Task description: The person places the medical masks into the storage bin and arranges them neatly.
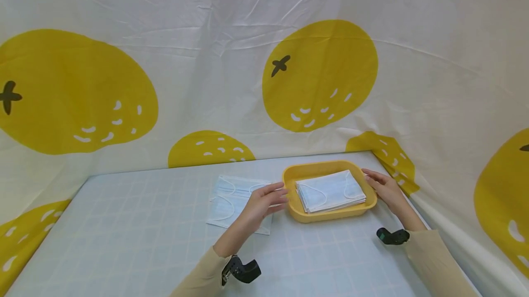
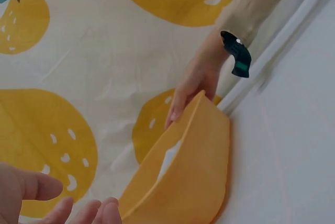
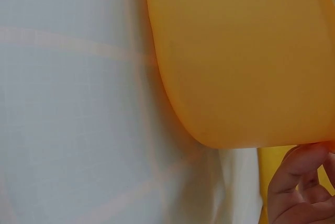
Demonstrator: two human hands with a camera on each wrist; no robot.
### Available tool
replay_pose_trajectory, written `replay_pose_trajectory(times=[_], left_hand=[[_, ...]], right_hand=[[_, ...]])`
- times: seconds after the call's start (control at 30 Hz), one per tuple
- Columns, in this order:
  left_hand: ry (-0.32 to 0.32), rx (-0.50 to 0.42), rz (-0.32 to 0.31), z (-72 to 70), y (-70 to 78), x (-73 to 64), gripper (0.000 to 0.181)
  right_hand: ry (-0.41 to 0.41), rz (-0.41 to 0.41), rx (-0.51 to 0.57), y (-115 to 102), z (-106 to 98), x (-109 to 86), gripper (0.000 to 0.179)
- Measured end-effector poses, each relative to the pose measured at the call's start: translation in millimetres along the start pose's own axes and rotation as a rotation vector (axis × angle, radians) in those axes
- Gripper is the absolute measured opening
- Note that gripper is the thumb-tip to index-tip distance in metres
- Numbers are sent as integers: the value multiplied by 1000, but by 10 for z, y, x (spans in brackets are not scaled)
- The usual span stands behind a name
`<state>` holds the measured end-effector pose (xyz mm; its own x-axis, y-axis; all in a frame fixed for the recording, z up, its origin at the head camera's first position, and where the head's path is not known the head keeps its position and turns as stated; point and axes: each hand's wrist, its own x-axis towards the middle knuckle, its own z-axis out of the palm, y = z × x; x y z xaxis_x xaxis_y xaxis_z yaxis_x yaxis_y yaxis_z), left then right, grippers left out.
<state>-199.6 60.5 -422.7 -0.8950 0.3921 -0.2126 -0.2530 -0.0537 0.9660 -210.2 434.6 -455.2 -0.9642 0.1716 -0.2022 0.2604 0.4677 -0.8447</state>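
A yellow plastic tray (image 1: 299, 217) stands on the table, holding a stack of light blue face masks (image 1: 332, 189) with white ear loops. Beside the tray's left end is my left hand (image 1: 264, 203), its fingers spread and holding nothing. In the left wrist view the thumb and fingertips of that hand (image 2: 63, 203) show near the tray (image 2: 209, 150). My right hand (image 1: 386, 191) is at the tray's right end, its fingertips at the rim. The right wrist view shows bent fingers (image 3: 301, 182) of this hand by the tray's corner.
More face masks (image 1: 223, 207) lie flat on the table left of the tray, partly behind my left hand. A pale checked cloth covers the table (image 1: 136, 237). A white curtain (image 1: 231, 81) with yellow fruit prints hangs along the back and sides, close to the tray.
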Motion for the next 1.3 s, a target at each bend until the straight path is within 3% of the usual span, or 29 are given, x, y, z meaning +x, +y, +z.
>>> replay_pose_trajectory(times=[0.37,0.67,1.0,1.3], left_hand=[[49,100,35,-367,-204,30,45],[181,148,27,-666,-321,-30,40],[298,211,-7,-1067,-348,-102,36],[369,318,-11,-1332,-357,-185,36]], right_hand=[[-8,-8,-9,-4,-11,3,61],[-17,-20,-13,-21,-9,2,60],[-10,-16,1,-50,-13,-2,60],[-11,-29,-9,-58,-40,-21,61]])
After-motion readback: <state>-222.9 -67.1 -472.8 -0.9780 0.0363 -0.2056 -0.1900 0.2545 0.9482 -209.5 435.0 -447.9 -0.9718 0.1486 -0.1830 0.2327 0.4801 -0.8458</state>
